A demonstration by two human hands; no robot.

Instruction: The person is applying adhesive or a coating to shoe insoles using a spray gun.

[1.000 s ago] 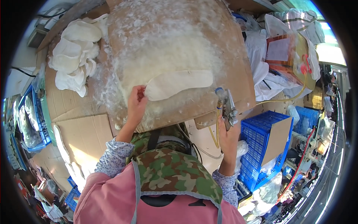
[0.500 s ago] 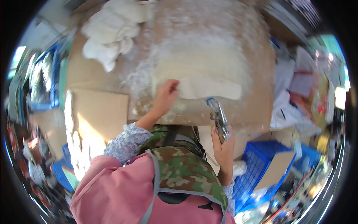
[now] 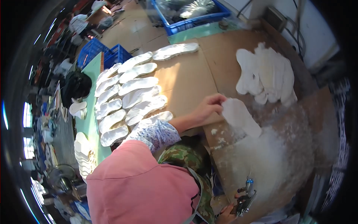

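One white insole point(image 3: 241, 117) is what we are handling: our left hand point(image 3: 207, 108) pinches its near tip between thumb and fingers, with the rest of it lying flat on the white-crusted part of the cardboard-covered table point(image 3: 194, 74), toward the table's right side. Our right hand point(image 3: 228, 213) sits low at the near edge, closed around the grip of a metal spray gun point(image 3: 245, 197) whose nozzle points up toward the sprayed patch. As we judge it, the main risk is the grip itself: we hold only the very tip, so a quick lift could let the thin piece fold or flop face down onto the crusted overspray and pick up flakes. If its surface is wet with coating, our fingertips may smear it or stick to it. The gun hangs close to our apron point(image 3: 186, 164), so a stray squeeze would mist the cloth or the clean rows. The insole looks flat, foot-shaped, matt white and flexible, rounded at both ends. Rows of finished insoles point(image 3: 130, 93) cover the left part of the table, well apart from it, and a loose pile of white insoles point(image 3: 266, 74) lies near the far right corner.
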